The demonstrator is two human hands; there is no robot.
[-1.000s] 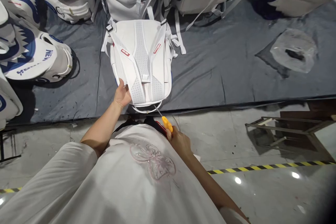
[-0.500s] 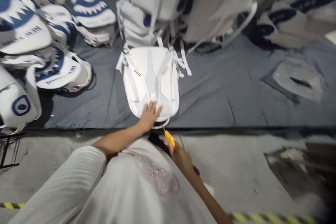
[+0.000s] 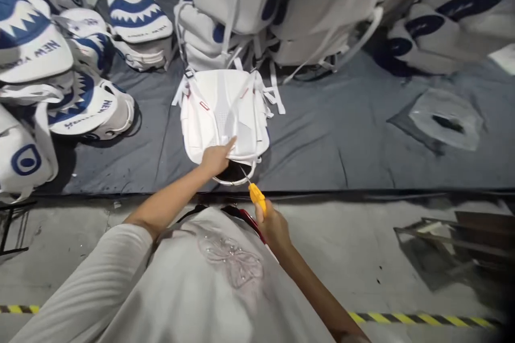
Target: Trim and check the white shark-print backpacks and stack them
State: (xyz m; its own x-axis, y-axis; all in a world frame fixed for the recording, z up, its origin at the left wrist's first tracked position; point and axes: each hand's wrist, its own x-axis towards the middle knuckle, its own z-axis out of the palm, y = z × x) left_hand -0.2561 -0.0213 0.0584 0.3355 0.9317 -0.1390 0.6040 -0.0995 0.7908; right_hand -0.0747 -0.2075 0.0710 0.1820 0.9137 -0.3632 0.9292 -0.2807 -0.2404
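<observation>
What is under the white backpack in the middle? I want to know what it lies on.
The white backpack lies on a grey mat. The left hand lifts its near edge, showing a dark gap; whatever else lies beneath is covered.

Left hand [image 3: 215,159] outstretched, fingers curled, right hand [image 3: 273,225] fisted, grip closed

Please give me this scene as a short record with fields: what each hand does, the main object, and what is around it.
Left hand: left hand grips the near edge of the white backpack and lifts it, so a dark opening shows beneath.
Right hand: right hand is closed on the yellow-handled tool; its thin metal tip points to that opening.
Backpack: lies strap side up on the grey mat.
Left of mat: white and blue bags in a pile.
Behind: more white bags stacked.
Right: clear plastic bag on the mat.
Floor: yellow-black tape.
</observation>
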